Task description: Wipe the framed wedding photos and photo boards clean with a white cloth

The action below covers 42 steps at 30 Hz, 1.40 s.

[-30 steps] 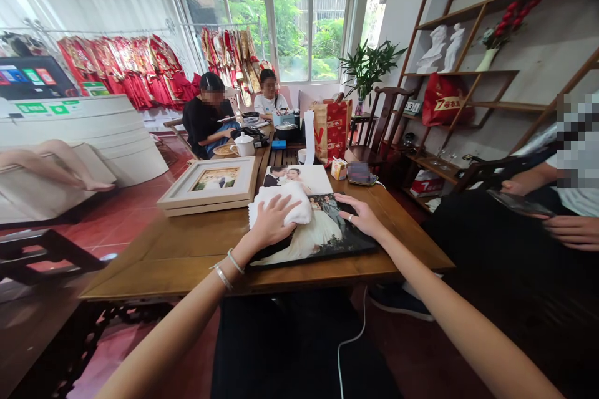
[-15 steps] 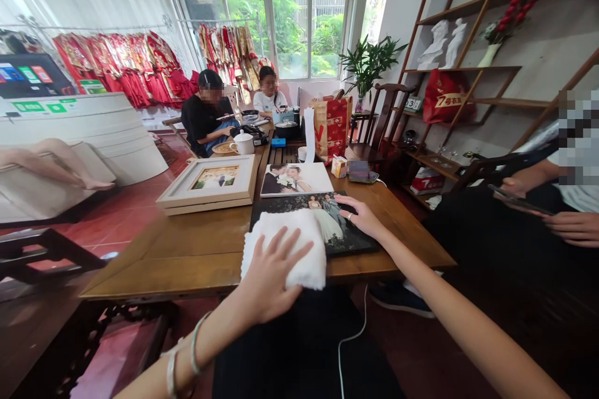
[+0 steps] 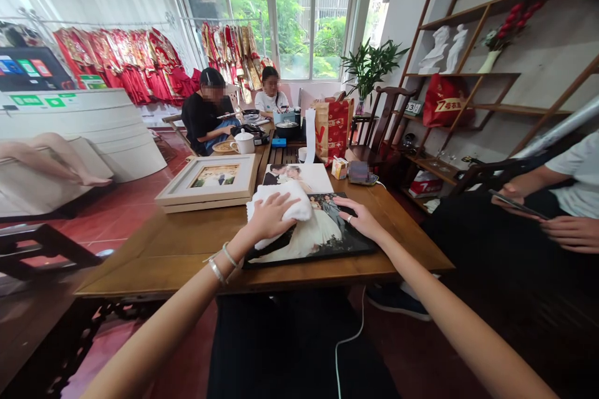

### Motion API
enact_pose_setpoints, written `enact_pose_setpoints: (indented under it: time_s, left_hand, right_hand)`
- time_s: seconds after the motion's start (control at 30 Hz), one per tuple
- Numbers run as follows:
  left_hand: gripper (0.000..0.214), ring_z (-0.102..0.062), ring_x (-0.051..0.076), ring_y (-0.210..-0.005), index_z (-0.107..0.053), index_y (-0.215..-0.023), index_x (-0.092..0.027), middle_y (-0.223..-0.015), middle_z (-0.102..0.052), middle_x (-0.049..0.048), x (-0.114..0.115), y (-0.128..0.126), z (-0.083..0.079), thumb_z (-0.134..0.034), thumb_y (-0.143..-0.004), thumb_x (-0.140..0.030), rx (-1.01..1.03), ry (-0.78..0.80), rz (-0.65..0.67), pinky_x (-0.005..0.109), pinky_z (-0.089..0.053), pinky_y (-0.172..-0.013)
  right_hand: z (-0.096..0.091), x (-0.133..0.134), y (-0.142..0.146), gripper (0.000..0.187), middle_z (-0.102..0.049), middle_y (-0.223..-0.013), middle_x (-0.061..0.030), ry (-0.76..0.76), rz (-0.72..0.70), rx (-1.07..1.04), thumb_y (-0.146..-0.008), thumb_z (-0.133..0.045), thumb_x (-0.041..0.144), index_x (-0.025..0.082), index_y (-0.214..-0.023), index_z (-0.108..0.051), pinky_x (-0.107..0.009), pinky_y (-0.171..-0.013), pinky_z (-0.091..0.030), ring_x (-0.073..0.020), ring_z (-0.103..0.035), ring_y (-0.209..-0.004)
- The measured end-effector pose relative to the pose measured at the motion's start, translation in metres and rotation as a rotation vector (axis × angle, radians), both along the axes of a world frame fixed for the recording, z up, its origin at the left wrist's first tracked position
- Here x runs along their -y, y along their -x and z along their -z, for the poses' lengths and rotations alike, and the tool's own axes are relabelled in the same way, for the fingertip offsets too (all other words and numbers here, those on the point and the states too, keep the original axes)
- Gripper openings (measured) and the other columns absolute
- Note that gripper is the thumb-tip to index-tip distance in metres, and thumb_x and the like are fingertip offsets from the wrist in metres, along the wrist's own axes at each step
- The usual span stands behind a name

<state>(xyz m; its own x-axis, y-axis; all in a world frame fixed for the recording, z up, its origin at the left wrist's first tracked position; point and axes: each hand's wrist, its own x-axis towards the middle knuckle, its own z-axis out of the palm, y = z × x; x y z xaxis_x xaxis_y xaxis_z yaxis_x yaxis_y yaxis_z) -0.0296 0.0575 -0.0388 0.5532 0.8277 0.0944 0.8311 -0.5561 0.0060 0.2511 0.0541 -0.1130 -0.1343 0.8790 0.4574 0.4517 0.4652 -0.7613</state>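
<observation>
A dark wedding photo panel (image 3: pixel 322 240) lies flat near the front edge of the wooden table (image 3: pixel 178 255). My left hand (image 3: pixel 269 218) presses a white cloth (image 3: pixel 281 202) onto the panel's far left part, fingers spread over the cloth. At the panel's right side my right hand (image 3: pixel 358 218) rests flat with fingers stretched out, a ring on one finger. Just beyond the cloth lies a second wedding photo (image 3: pixel 299 176).
A stack of light wooden picture frames (image 3: pixel 208 182) sits at the table's left. A small carton (image 3: pixel 339 168), a phone (image 3: pixel 361 173), a red bag (image 3: pixel 331 128) and a teapot (image 3: pixel 243 143) stand farther back. Two people sit at the far end, another person (image 3: pixel 556 199) at right holds a phone.
My left hand pulled the cloth toward the table's front edge, then pushed it back up to the panel's far left. My right hand stayed on the panel.
</observation>
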Motion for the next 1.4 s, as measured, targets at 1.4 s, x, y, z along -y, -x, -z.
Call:
enact_pose_setpoints:
  time_s: [1.4]
  left_hand:
    - [0.063,-0.019,0.037,-0.138,-0.033,-0.143,-0.031,-0.152,-0.027,0.0077,0.065,-0.049,0.018,-0.05,-0.083,-0.043,0.046,-0.042,0.105,0.067,-0.021,-0.102]
  right_hand:
    - [0.002,-0.001,0.002,0.033,-0.062,-0.125,-0.0076,0.001,0.029,-0.012,-0.077,-0.058,0.022,0.025,-0.109,-0.067,-0.049,-0.109,-0.033,-0.0255,-0.053,-0.121]
